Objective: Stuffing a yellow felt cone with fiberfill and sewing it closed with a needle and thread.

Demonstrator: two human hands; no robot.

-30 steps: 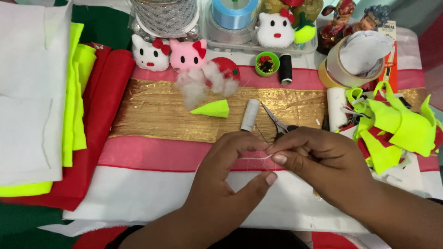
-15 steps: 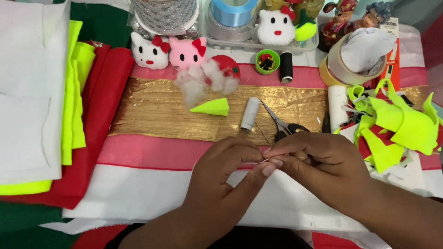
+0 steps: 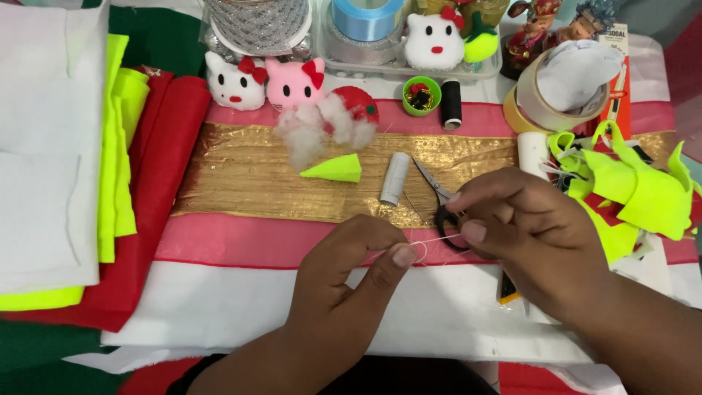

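I see my left hand [image 3: 351, 278] and right hand [image 3: 526, 234] low at 6 o'clock over the bench [image 3: 241, 307], each grip pinched shut on 1 white thread [image 3: 431, 241] stretched between them. Scissors [image 3: 439, 201] lie just beyond at 12 o'clock, beside a white spool [image 3: 395, 178].
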